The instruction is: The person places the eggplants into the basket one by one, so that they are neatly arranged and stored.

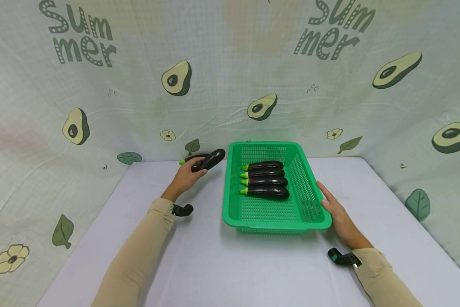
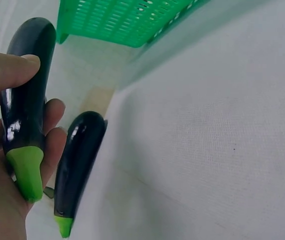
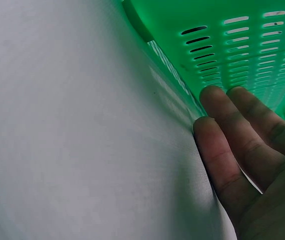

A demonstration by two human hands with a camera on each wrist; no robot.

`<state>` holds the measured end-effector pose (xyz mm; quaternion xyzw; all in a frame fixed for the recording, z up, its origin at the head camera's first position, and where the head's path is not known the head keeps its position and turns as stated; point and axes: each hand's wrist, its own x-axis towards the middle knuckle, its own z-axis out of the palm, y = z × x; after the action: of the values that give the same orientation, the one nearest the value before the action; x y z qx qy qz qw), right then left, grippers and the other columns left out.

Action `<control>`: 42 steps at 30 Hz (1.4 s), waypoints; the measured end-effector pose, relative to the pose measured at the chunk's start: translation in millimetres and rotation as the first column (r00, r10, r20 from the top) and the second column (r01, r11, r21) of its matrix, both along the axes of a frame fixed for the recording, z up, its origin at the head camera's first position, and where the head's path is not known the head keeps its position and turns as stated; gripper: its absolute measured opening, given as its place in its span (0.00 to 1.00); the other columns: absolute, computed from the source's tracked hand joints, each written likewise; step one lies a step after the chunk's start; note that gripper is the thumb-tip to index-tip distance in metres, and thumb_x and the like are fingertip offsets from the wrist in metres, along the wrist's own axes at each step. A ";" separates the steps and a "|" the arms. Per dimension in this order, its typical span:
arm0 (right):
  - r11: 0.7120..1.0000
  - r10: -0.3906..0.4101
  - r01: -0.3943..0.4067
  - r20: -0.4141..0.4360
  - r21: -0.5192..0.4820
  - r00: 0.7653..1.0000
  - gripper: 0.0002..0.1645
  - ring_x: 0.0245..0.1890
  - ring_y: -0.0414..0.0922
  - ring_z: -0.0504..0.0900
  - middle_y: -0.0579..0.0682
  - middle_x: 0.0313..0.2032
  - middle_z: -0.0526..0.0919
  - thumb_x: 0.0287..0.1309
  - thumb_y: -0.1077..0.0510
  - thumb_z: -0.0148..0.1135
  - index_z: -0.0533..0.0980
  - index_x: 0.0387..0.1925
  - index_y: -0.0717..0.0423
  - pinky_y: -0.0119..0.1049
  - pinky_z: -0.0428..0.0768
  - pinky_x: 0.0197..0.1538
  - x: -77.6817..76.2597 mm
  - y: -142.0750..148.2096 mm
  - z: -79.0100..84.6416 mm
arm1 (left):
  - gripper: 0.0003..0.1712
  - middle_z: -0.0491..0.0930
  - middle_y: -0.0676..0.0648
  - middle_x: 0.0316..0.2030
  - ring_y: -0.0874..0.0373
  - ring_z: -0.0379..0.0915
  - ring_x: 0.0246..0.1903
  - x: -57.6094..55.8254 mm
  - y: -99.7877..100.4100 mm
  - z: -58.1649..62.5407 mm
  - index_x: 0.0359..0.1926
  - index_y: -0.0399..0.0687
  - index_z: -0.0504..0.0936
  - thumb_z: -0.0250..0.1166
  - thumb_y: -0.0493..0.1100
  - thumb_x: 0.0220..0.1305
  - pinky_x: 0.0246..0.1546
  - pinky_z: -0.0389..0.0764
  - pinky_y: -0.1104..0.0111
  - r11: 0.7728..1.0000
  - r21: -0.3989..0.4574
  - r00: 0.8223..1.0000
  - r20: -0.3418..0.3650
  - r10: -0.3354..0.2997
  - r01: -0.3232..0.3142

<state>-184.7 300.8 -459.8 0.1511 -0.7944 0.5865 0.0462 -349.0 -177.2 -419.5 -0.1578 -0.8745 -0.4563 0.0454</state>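
My left hand [image 1: 189, 174] grips a glossy dark eggplant [image 2: 28, 107], thumb on one side and fingers round the other. The eggplant's green stem end points back to the palm, and its rounded end points toward the basket. Another eggplant [image 2: 80, 162] lies on the table just beyond that hand, partly hidden by it in the head view. My right hand [image 1: 339, 219] is at the right side of a green plastic basket [image 1: 234, 183], its extended fingers [image 3: 227, 120] against the slotted outer wall. Inside the basket, several eggplants [image 1: 266, 182] lie side by side, stems to the left.
The basket stands toward the back of a table with a white cover [image 1: 214, 268]. Behind the table hangs a printed cloth [image 1: 222, 55] with avocados and leaves. Black wrist straps [image 1: 182, 210] show on both arms.
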 end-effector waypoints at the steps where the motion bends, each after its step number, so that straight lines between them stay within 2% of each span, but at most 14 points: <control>1: 1.000 -0.001 0.001 0.002 0.002 1.000 0.34 0.77 0.51 0.36 0.51 0.79 0.39 0.80 0.49 0.35 0.43 0.81 0.48 0.59 0.34 0.71 -0.1 -0.1 0.2 | 0.29 0.76 0.42 0.58 0.46 0.73 0.53 0.2 0.0 0.5 0.68 0.51 0.73 0.67 0.48 0.68 0.50 0.75 0.54 1.000 -0.001 1.000 0.002 -0.002 0.002; 7: 1.000 -0.001 0.001 0.013 0.001 1.000 0.35 0.76 0.52 0.36 0.51 0.79 0.39 0.80 0.49 0.35 0.43 0.81 0.47 0.61 0.34 0.70 -0.5 -0.4 0.4 | 0.30 0.76 0.41 0.58 0.46 0.74 0.51 2.3 2.9 4.2 0.68 0.50 0.73 0.67 0.48 0.68 0.46 0.76 0.56 0.999 0.019 1.000 -0.005 -0.027 0.027; 17: 1.000 0.001 0.000 0.029 -0.006 1.000 0.34 0.76 0.53 0.36 0.51 0.79 0.38 0.80 0.47 0.35 0.43 0.81 0.41 0.63 0.33 0.69 0.2 0.6 0.8 | 0.29 0.79 0.42 0.54 0.49 0.78 0.46 3.6 16.2 19.9 0.68 0.49 0.73 0.66 0.48 0.69 0.41 0.77 0.58 0.992 0.068 0.994 -0.033 -0.100 0.102; 25: 1.000 0.001 0.000 0.026 -0.023 1.000 0.34 0.76 0.49 0.36 0.51 0.79 0.38 0.79 0.49 0.35 0.44 0.81 0.42 0.61 0.33 0.70 0.5 0.8 1.6 | 0.31 0.78 0.40 0.57 0.47 0.75 0.50 4.6 25.2 27.3 0.70 0.48 0.72 0.67 0.48 0.69 0.45 0.75 0.56 0.987 0.074 0.989 -0.043 -0.138 0.141; 36: 1.000 -0.002 0.002 0.022 -0.004 1.000 0.34 0.76 0.53 0.36 0.52 0.79 0.38 0.80 0.48 0.35 0.44 0.81 0.39 0.63 0.34 0.69 0.0 2.0 -0.5 | 0.30 0.78 0.44 0.58 0.49 0.75 0.52 7.9 39.5 39.9 0.70 0.53 0.72 0.66 0.50 0.70 0.48 0.77 0.55 0.989 0.067 0.991 -0.049 -0.128 0.131; 42: 1.000 -0.002 0.002 0.024 -0.010 1.000 0.33 0.76 0.51 0.37 0.51 0.79 0.39 0.80 0.49 0.35 0.44 0.81 0.39 0.62 0.35 0.70 -0.8 2.1 0.3 | 0.31 0.77 0.44 0.58 0.49 0.75 0.50 10.0 45.3 44.3 0.70 0.53 0.71 0.66 0.50 0.70 0.46 0.77 0.55 0.989 0.061 0.991 -0.043 -0.129 0.132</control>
<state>-185.5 302.8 -459.5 0.1430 -0.7920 0.5924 0.0380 -339.0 -131.9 -375.2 -0.2221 -0.8463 -0.4827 0.0375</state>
